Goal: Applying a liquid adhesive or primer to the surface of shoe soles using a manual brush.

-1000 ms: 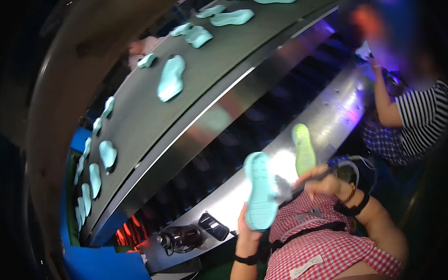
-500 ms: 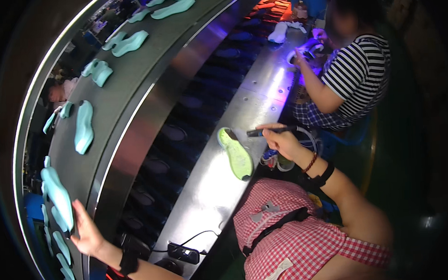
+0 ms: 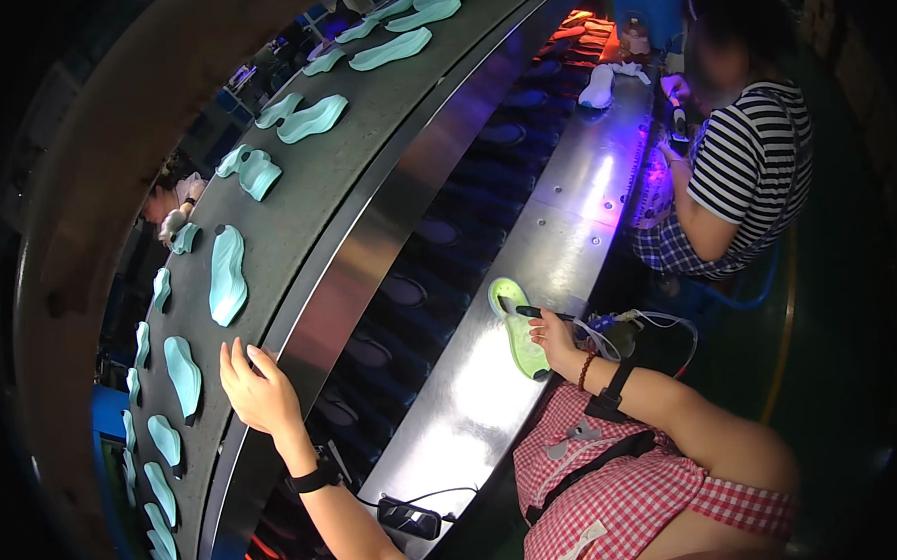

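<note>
My right hand is closed around a slim black-handled brush. Its dark tip lies over the upper part of a yellow-green shoe sole, which rests on the metal ledge in front of me. On the other side, my left hand hovers at the near edge of the conveyor belt, fingers apart and nothing in them. The closest pieces to it are a pale turquoise sole and a longer one farther up the belt.
Several more turquoise soles line the curved dark belt. Between belt and metal ledge runs a lower dark track with soles. A black box-shaped device with a cable sits at the ledge's near end. A co-worker in stripes sits at right.
My left hand has come away from a turquoise sole on the belt, which now lies apart from it. The brush in my right hand has moved over the yellow-green sole. The view has shifted.
</note>
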Demonstrator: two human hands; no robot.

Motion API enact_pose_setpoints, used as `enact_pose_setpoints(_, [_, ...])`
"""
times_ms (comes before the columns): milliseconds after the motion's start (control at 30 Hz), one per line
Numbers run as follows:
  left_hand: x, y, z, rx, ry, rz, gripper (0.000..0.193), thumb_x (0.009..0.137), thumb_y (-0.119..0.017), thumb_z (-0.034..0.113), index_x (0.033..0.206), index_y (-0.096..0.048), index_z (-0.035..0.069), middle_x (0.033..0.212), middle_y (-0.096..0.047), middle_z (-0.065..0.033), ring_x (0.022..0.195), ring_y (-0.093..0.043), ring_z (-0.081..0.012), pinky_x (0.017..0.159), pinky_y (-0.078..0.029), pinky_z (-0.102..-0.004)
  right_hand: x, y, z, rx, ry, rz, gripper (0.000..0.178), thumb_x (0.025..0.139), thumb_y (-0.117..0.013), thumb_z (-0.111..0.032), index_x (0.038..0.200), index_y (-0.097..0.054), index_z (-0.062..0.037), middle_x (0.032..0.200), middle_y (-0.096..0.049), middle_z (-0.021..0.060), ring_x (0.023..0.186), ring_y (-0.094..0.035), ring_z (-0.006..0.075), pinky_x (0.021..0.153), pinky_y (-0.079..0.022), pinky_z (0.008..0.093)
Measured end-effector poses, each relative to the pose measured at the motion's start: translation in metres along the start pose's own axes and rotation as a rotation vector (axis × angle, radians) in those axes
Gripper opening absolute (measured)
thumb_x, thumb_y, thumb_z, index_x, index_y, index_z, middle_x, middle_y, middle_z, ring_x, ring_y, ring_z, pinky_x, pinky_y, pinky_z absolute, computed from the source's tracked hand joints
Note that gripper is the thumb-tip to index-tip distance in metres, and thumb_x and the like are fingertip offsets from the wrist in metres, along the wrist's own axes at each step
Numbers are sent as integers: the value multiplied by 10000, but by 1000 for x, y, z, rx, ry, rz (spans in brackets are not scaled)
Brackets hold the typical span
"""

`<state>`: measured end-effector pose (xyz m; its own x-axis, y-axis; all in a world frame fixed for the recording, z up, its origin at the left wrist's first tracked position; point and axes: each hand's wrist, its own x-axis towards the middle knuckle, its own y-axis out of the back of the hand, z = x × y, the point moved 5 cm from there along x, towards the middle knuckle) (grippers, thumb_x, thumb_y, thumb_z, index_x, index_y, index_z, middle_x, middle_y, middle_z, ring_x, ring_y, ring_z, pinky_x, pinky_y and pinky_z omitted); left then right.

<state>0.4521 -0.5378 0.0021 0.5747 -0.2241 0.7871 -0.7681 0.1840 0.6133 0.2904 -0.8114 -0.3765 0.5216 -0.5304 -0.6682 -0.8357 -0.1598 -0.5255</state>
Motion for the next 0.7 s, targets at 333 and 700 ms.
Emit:
enact_pose_setpoints(333, [-2, -1, 5, 54, 8, 27, 303, 882, -413, 230, 1041, -576, 29, 1129, -547, -129, 1024, -517, -291, 855, -406, -362, 1, -11, 34, 48, -361, -61, 658, 893, -314, -518, 1215, -362, 55, 1095, -534, 226, 697, -545, 197, 540, -452, 259])
enact_pose_setpoints(700, [0, -10, 0, 110, -46, 39, 309, 873, -399, 218, 1063, -583, 57, 1139, -550, -97, 1022, -524, -269, 851, -411, -363, -71, 55, -85, -1322, -414, -764, 352, 869, -504, -340, 931, -582, -3, 815, -634, 115, 656, -605, 152, 573, -478, 235])
